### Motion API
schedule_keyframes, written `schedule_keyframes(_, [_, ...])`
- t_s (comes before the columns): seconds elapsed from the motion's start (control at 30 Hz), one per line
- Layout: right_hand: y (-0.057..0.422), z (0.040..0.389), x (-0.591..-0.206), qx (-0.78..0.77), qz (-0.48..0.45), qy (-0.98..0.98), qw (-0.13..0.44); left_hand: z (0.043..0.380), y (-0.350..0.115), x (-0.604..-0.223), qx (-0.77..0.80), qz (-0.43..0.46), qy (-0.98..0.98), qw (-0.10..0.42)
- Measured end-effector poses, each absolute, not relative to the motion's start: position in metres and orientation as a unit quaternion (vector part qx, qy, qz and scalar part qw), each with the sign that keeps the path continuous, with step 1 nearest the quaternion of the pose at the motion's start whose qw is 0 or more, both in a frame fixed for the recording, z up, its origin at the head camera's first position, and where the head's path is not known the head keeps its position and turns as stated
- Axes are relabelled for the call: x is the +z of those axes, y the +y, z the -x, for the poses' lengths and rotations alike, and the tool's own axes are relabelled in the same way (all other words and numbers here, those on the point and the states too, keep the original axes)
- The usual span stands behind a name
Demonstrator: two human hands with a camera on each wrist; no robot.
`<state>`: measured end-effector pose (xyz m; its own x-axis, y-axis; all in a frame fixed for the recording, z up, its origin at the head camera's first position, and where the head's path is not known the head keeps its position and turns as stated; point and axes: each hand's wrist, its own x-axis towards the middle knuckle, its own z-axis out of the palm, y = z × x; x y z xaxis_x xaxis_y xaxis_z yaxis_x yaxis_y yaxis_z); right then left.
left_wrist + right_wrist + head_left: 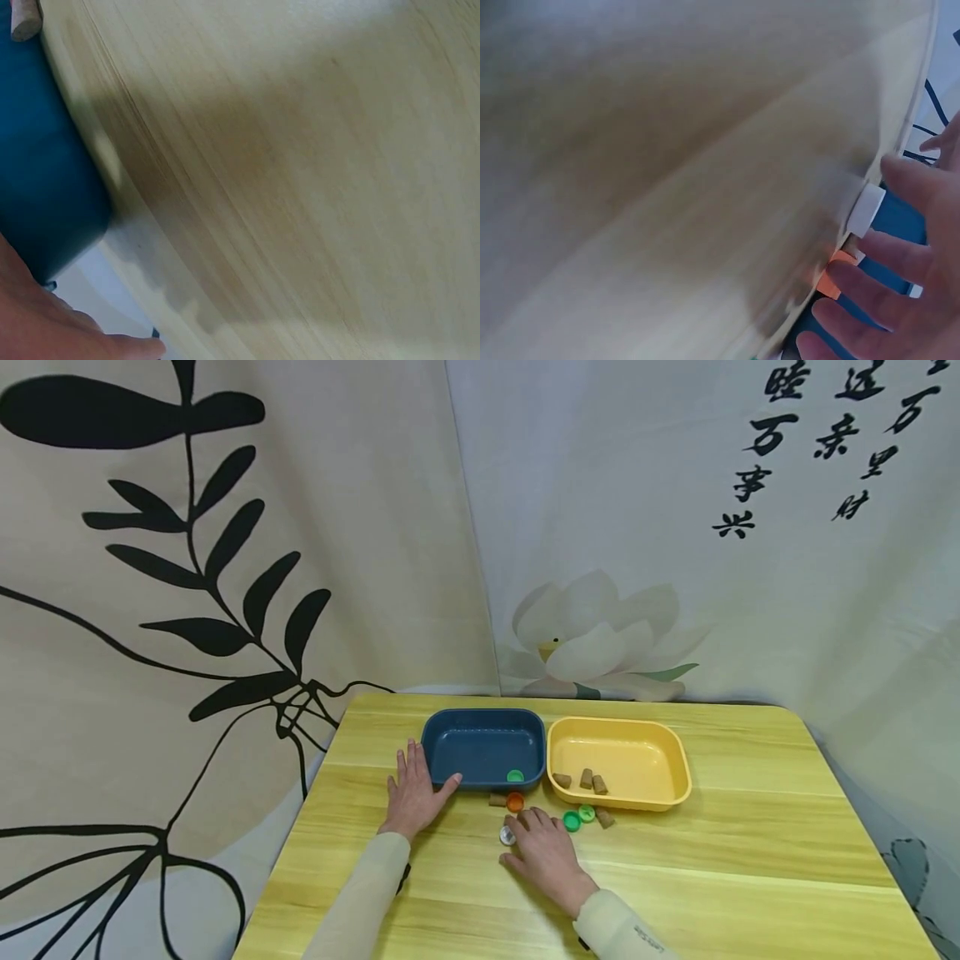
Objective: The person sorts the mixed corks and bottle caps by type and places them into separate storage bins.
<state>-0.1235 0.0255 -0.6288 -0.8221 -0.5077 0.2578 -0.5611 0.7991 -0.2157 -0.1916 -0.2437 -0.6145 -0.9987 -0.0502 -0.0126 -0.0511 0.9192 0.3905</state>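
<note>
My left hand (412,792) lies with straight, spread fingers against the left side of the blue tray (480,747), thumb at its front edge. On the table in front, my right hand (546,853) reaches over a white bottle cap (507,836), fingertips right at its rim. In the right wrist view the white cap (866,211) shows between the loosely bent thumb and index finger. An orange cap (515,802) and a cork (497,799) sit just beyond, by the tray. Beside the right fingers are two green caps (572,821) and another cork (604,817).
A yellow tray (637,760) holding several corks (587,778) stands right of the blue one. Inside the blue tray lies one green cap (515,776). A printed curtain (375,527) hangs behind the wooden table (750,860).
</note>
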Motion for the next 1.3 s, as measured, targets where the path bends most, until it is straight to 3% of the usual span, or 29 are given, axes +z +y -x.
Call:
schedule_keyframes(0.27, [0.024,0.123,-0.635,0.155,-0.287,-0.932,0.159,0.192,-0.243,-0.614,0.196,0.026,0.98,0.003])
schedule_keyframes(0.73, [0.025,0.127,-0.613,0.2,-0.276,-0.927,0.157,0.194,-0.245,-0.615,0.185,0.027,0.982,0.006])
schedule_keyframes(1.1, [0.015,0.147,-0.594,0.226,-0.274,-0.911,0.209,0.192,-0.243,-0.615,0.18,0.026,0.983,-0.004])
schedule_keyframes(1.3, [0.004,0.167,-0.588,0.226,-0.254,-0.921,0.191,0.191,-0.243,-0.617,0.179,0.024,0.983,-0.013])
